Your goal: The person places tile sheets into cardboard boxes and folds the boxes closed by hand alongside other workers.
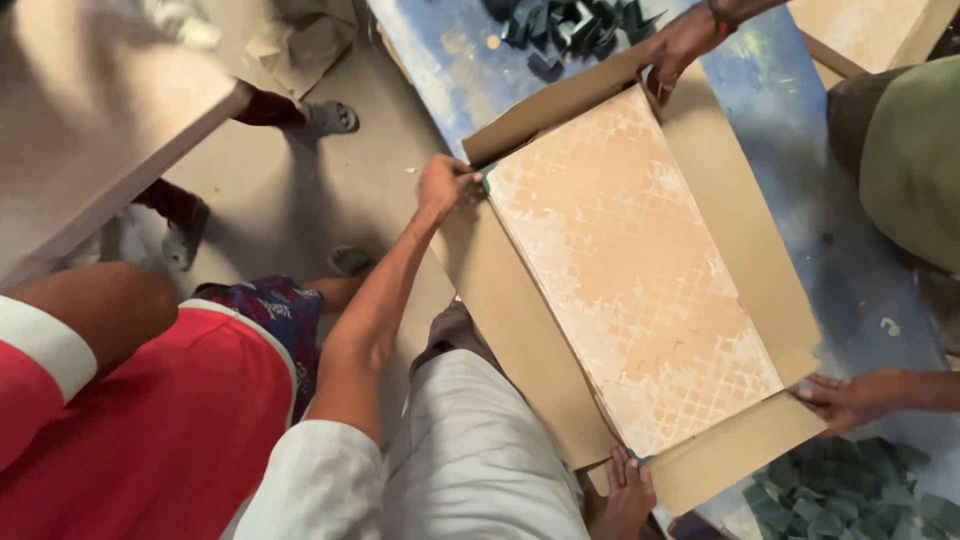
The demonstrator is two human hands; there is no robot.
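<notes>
Pale grey clothing (480,450) fills the bottom middle of the head view, closest to the lens; from its white sleeve the person's left arm runs up to the left hand (443,185), whose fingers are pinched on the upper-left corner of an open cardboard box (510,330). The right hand (628,492) sits at the bottom edge of the frame, fingers laid flat against the box's lower corner flap; whether they curl around the card I cannot tell.

The box lies in the centre of the frame on a blue-stained table (790,180); inside it rests a pale gridded sheet (630,260), dusty white over orange. Two other people's hands share the hold: one at the top flap (685,45), one at the right flap (850,398). Dark green tile pieces are heaped at the top (565,25) and at the lower right (840,490); a person in red (150,420) stands at the lower left.

With four hands on it, the hold looks best kept even, I judge: each corner at one height, flaps pulled outward so the sheet stays flat and does not buckle; the left pinch should stay on the card, not on the sheet.

The box's long axis runs from upper left to lower right of the frame; its open face points up at the camera.
</notes>
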